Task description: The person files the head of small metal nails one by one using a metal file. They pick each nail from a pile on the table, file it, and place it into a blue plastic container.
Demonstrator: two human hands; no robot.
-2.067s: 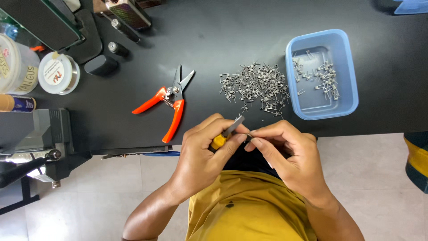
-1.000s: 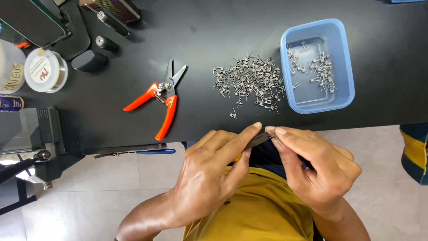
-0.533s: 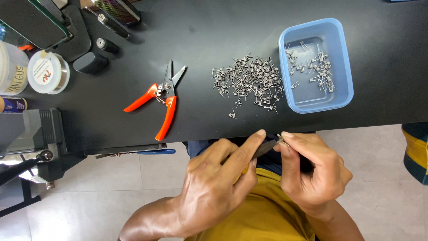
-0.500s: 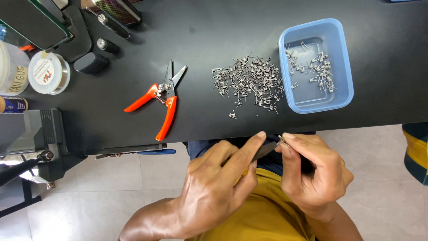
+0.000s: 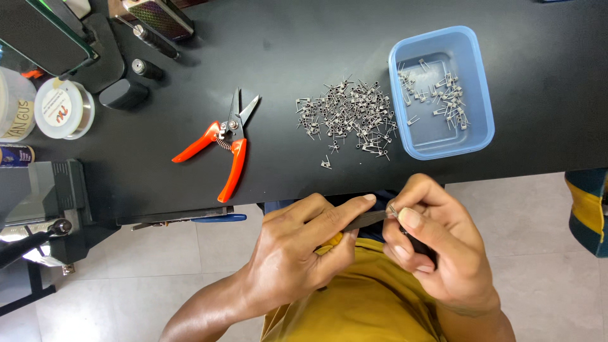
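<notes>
Coil [image 5: 393,211] pinched in your right hand [image 5: 437,253]; left hand [image 5: 297,256] grips pliers [image 5: 364,220] closed on it. Likely shaping step; next needs steady squeeze.

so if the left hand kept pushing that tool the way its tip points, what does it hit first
The left hand aims its dark tool rightward, so it would first meet the small metal piece pinched in the right hand, then that hand's fingertips. Depth looks matched, though not certain.
</notes>
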